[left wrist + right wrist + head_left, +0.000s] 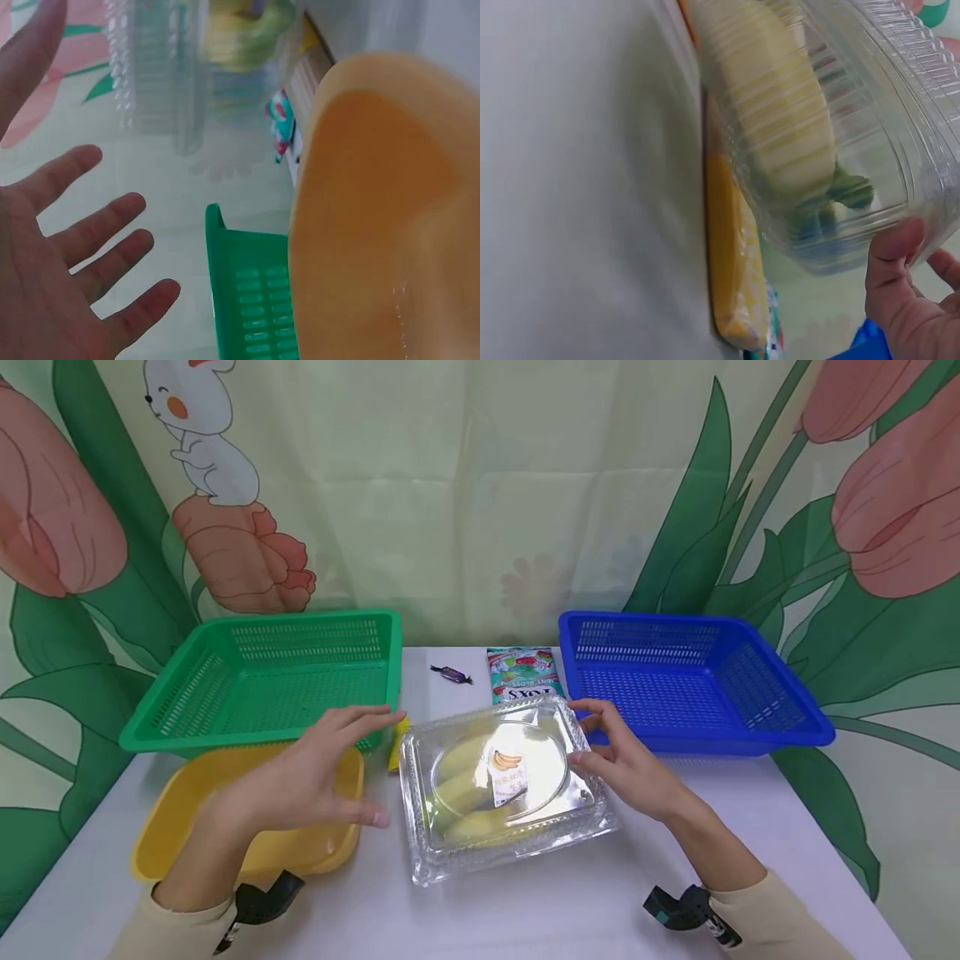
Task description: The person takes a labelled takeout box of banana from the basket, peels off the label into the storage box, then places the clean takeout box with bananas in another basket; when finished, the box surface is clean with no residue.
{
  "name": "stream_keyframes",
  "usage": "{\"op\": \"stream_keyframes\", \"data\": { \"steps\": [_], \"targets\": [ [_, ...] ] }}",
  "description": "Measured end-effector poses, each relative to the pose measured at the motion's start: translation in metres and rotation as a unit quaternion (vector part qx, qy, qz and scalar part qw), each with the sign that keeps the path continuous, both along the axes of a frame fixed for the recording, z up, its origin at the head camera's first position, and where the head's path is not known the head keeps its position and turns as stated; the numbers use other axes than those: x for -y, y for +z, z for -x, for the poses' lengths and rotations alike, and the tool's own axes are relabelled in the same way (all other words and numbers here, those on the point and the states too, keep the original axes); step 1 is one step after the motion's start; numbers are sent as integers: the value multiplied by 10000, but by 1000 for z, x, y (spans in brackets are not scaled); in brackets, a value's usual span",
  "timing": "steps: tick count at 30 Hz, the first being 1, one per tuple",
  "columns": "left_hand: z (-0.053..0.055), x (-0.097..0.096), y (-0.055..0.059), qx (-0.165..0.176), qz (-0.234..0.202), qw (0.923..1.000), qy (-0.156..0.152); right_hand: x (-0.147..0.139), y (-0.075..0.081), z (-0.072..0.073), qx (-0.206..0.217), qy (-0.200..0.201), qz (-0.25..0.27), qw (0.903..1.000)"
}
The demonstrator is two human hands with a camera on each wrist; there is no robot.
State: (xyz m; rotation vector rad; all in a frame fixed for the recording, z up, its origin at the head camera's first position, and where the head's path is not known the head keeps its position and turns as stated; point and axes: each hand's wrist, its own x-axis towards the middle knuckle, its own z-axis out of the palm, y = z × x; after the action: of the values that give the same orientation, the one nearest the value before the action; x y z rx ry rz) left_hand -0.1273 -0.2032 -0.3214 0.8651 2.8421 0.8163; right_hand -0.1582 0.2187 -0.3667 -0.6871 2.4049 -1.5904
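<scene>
Box point(480, 810) held by right hand point(630, 764), left hand point(315, 781) spread

Furthest left stands a green basket point(300, 693), with a yellow tray point(167, 818) just in front of it on the white table point(517, 918). Above the tray is the left hand, fingers and thumb stretched well apart, with nothing in its grasp; the left wrist view shows a gap between it and the box. Next comes a yellow pack point(735, 255), mostly hidden by the box from the head view, and beyond it a purple candy point(452, 674) lies on its own.

In the middle is the box, clear plastic, tilted, and seemingly raised off the table. Yellow fruit shows through it under a banana label point(508, 777). Behind its far edge, partly covered, lies a green snack bag point(523, 672).

To the right, the right hand pinches the box's right edge between thumb and fingers. Just past it stands a blue basket point(712, 742).
</scene>
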Motion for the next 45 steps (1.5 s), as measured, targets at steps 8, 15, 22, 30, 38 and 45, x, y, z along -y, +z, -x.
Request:
{"op": "stream_keyframes", "data": {
  "steps": [8, 15, 22, 30, 38, 45],
  "targets": [
    [-14, -6, -14, 237, -124, 9996, -56, 3, -11, -10, 123, 74, -235, 9996],
    [-22, -11, -19, 263, -148, 9993, -200, 6, -14, -15, 391, 85, -8, 9992],
    [-23, -15, -26, 349, 18, 9991, -219, 9, -23, -15, 648, -12, -107, 9978],
    [-26, -16, -31, 437, 247, 9987, -85, 9, -30, -14, 904, -259, -355, 9949],
    [-26, -20, -39, 529, 282, 9982, -34, 7, -32, -16, 1251, -189, -540, 9905],
    [-26, -22, -43, 462, 425, 9979, 158, 4, -35, -13, 483, 77, -891, 9948]
  ]
}}
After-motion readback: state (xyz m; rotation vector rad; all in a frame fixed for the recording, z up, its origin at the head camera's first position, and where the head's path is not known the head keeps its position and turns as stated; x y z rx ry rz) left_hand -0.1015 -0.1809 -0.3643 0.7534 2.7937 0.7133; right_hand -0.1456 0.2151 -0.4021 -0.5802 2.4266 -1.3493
